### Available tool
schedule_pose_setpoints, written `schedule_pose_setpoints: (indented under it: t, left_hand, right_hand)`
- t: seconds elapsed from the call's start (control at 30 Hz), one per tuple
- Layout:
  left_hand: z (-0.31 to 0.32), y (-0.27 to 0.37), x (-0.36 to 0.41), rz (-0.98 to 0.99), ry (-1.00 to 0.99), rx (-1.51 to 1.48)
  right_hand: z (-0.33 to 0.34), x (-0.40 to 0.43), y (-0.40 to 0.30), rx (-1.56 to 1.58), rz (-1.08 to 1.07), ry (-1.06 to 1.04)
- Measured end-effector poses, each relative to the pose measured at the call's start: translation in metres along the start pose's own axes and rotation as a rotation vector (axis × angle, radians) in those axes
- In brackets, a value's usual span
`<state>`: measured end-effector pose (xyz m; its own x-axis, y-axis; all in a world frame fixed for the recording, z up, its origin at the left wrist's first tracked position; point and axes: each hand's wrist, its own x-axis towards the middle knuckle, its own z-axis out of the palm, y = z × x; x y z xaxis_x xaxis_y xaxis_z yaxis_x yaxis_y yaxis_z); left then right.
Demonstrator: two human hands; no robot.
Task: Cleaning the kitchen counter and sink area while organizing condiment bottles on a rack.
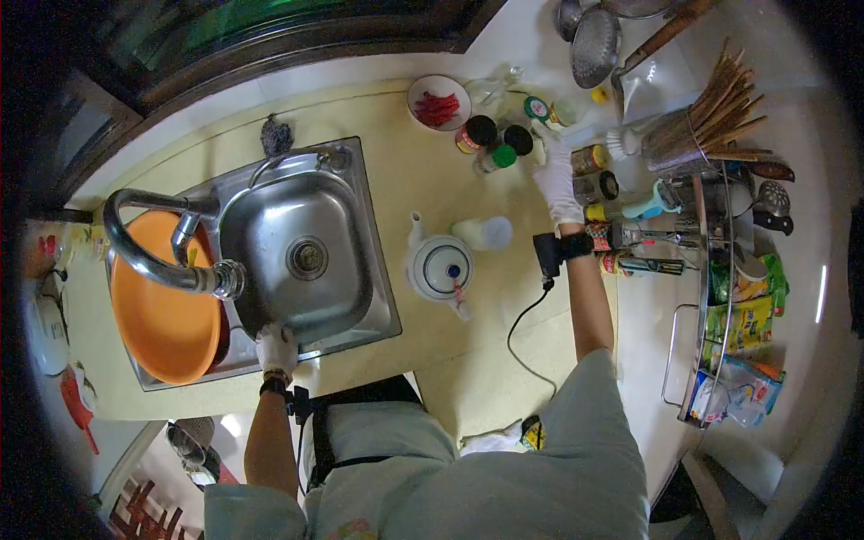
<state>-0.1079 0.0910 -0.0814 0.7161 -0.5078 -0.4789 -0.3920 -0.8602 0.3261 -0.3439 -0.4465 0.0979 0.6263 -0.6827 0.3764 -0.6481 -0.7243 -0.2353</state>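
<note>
My left hand (pixel 277 349), in a white glove, rests at the front rim of the stainless steel sink (pixel 307 209); its fingers are partly hidden. Stretched out at the right, my right hand (pixel 557 175), also gloved in white, reaches among the jars at the back of the counter. Its fingertips are near a green-lidded jar (pixel 536 108); whether they touch it I cannot tell. Left of that hand stand a dark-lidded jar (pixel 518 140) and a smaller green-capped bottle (pixel 503 156). A white teapot (pixel 442 268) sits mid-counter beside a pale-lidded container (pixel 496 233).
An orange basin (pixel 167 304) leans under the curved faucet (pixel 128 260) at the left. A bowl of red chillies (pixel 439 102) is at the back. Right of my arm stand more jars, a chopstick holder (pixel 675 142) and a metal rack (pixel 702 324) with packets. A cable hangs from the right wrist.
</note>
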Motion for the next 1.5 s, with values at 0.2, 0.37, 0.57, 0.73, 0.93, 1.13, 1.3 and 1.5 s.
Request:
schedule_pose_setpoints:
  t: [0.2,0.37,0.57,0.73,0.93,1.13,1.3,1.5]
  left_hand:
    - [0.016,-0.007,0.009,0.088,0.06,0.004]
    - [0.027,-0.011,0.012,0.143,0.108,-0.212]
    - [0.02,-0.01,0.006,0.108,0.159,-0.116]
    - [-0.03,0.045,-0.007,0.051,0.006,0.145]
    - [-0.049,0.06,-0.012,0.043,-0.074,0.143]
    - [-0.019,0.031,-0.003,0.118,0.009,0.287]
    - [-0.041,0.052,-0.013,0.135,0.042,0.183]
    - [0.007,0.002,0.002,0.139,0.117,-0.061]
  right_hand:
    - [0.034,0.002,0.034,0.097,-0.041,-0.29]
    - [0.042,-0.008,0.054,0.135,0.032,-0.228]
    - [0.024,-0.03,0.067,-0.07,0.56,-0.062]
    - [0.016,-0.038,0.122,-0.207,0.786,-0.028]
    - [0.013,-0.025,0.135,-0.267,0.745,-0.017]
    - [0.01,-0.022,0.135,-0.288,0.717,0.007]
    - [-0.002,0.01,0.047,-0.351,0.409,-0.314]
    - [0.027,0.072,-0.032,-0.008,0.189,-0.551]
